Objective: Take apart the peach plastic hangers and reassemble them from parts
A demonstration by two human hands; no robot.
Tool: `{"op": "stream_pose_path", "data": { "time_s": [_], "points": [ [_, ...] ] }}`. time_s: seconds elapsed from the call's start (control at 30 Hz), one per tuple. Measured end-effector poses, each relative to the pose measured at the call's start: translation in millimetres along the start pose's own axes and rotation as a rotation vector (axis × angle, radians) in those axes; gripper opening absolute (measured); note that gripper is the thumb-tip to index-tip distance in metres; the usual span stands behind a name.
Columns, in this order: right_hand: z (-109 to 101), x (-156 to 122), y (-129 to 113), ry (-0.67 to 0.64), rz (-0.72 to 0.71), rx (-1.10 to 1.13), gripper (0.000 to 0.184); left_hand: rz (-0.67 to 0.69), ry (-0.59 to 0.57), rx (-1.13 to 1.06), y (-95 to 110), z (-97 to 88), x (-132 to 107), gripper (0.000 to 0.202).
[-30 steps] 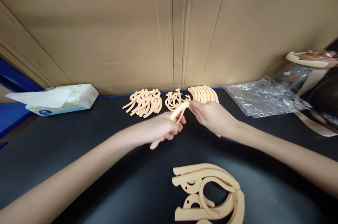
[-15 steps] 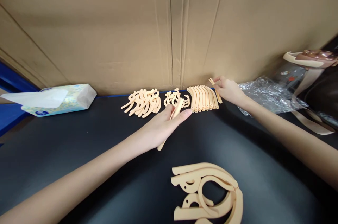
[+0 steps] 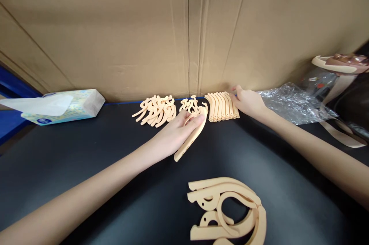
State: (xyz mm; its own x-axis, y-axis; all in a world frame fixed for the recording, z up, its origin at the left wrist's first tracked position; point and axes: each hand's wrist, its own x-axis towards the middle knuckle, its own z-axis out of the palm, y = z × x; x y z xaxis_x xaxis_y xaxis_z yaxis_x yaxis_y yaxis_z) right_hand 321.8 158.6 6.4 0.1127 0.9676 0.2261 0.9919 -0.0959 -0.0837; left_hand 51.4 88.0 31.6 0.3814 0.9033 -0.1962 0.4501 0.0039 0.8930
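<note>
My left hand [image 3: 180,129] is closed around a beige curved hanger arm [image 3: 188,147], which slants up to the right above the black table. My right hand [image 3: 248,100] is at the right end of a neat row of similar hanger arms [image 3: 220,107]. Its fingers are bent and partly blurred, and what they pinch is hidden. Just beyond my left fingertips is a small pile of short hook-shaped pieces [image 3: 188,104]. Left of it is a larger loose pile of curved beige pieces [image 3: 157,110]. Nearest me is a group of folded hangers [image 3: 230,189].
A tissue pack [image 3: 69,108] stands at the far left. Crumpled clear plastic [image 3: 285,102] lies at the right, beside a strap [image 3: 343,133] and a brownish lidded item [image 3: 340,64]. A cardboard wall [image 3: 129,37] closes off the back of the table [image 3: 121,206].
My right hand has shifted slightly left against the row, and the piece it held upright is hidden from view. My left hand has turned the hanger arm so its broad side shows.
</note>
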Motion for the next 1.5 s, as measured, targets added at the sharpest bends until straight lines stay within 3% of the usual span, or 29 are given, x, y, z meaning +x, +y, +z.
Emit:
{"op": "stream_pose_path", "data": {
  "time_s": [0.13, 0.27, 0.3, 0.33, 0.43, 0.53, 0.63, 0.87, 1.0, 1.1, 1.2, 1.3, 1.37, 1.5],
  "points": [
    [-10, -5, -6, 0.049, -0.031, 0.047, 0.036, 0.048, 0.077, -0.117, -4, 2.9, 6, 0.026],
    [-26, -26, -29, 0.069, -0.156, 0.206, 0.044, 0.084, 0.115, -0.199, 4, 2.6, 5, 0.022],
    [-29, -34, -38, 0.041, -0.218, 0.292, 0.049, 0.087, 0.111, -0.216, 7, 2.5, 4, 0.021],
    [-33, -43, -46, -0.025, -0.313, 0.542, 0.05, 0.091, 0.105, -0.231, 10, 2.5, 1, 0.019],
    [-40, -64, -66, -0.228, -0.43, 1.026, 0.036, 0.118, 0.073, -0.282, 18, 3.1, -5, 0.014],
    [-47, -72, -69, -0.155, -0.427, 1.122, 0.029, 0.166, 0.057, -0.301, 20, 1.9, -8, 0.014],
    [-57, -70, -61, 0.011, -0.431, 0.973, 0.033, 0.222, 0.103, -0.259, 23, -3.3, -9, 0.016],
    [-77, -67, -53, 0.234, -0.588, 0.473, 0.023, 0.323, 0.184, -0.046, 25, -12.7, -9, 0.019],
    [-71, -69, -51, 0.457, -0.821, -0.064, 0.024, 0.408, 0.133, 0.079, 21, -8.6, -9, 0.034],
    [-62, -68, -50, 0.428, -0.938, -0.232, 0.031, 0.417, 0.155, 0.204, 19, -2.7, -12, 0.041],
    [-59, -63, -50, 0.245, -0.85, -0.026, 0.026, 0.459, 0.279, 0.461, 19, 2.1, -16, 0.038],
    [-67, -56, -47, 0.008, -0.632, 0.444, 0.032, 0.454, 0.384, 0.654, 17, -2.6, -13, 0.032],
    [-72, -49, -43, -0.078, -0.445, 0.738, 0.034, 0.379, 0.417, 0.645, 15, -15.8, -5, 0.032],
    [-70, -38, -37, -0.206, -0.133, 1.163, 0.024, 0.225, 0.466, 0.575, 3, -60.0, 23, 0.029]
  ]
}}
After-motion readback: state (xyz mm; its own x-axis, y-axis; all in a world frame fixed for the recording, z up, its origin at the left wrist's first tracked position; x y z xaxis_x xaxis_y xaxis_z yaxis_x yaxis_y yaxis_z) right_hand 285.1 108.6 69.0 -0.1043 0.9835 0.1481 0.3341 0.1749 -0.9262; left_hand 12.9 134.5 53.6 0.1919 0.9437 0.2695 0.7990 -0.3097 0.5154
